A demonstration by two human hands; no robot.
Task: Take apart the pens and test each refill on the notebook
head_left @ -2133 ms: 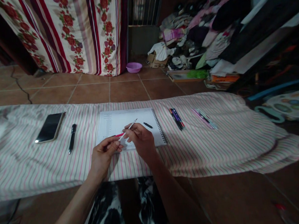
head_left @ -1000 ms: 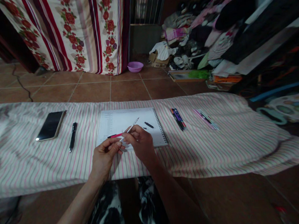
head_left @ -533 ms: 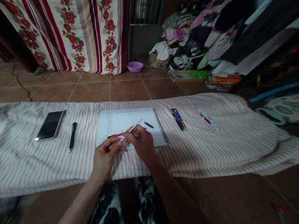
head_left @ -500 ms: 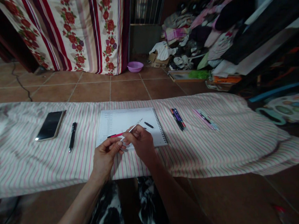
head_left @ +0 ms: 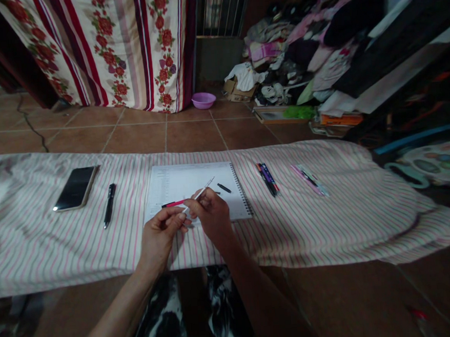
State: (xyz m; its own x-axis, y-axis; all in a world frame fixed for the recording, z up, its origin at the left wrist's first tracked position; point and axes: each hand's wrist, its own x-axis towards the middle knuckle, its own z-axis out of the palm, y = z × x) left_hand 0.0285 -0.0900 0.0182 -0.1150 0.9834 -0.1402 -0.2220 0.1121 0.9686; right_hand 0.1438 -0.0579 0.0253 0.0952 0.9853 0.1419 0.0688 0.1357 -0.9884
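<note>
A thin white pen refill (head_left: 205,188) slants up to the right between my hands, above the notebook. My left hand (head_left: 161,235) pinches its lower end between thumb and finger. Higher up, my right hand (head_left: 214,214) has closed fingers around the middle, and the tip sticks out beyond them. Beneath them lies an open spiral notebook (head_left: 198,173) with a pink pen barrel (head_left: 175,204), black at one end, partly behind my hands. A short black pen part (head_left: 224,188) rests on the page right of the refill tip. Another small dark piece is mostly hidden by my right hand.
On the striped cloth (head_left: 310,229) a phone (head_left: 76,188) and a black pen (head_left: 109,206) lie to the left. Several dark pens (head_left: 267,179) and a few lighter pens (head_left: 309,180) lie to the right. A purple basin (head_left: 204,100) sits on the tiled floor beyond.
Hardly anything differs. My right hand has shifted very slightly left, and the refill stays in both hands.
</note>
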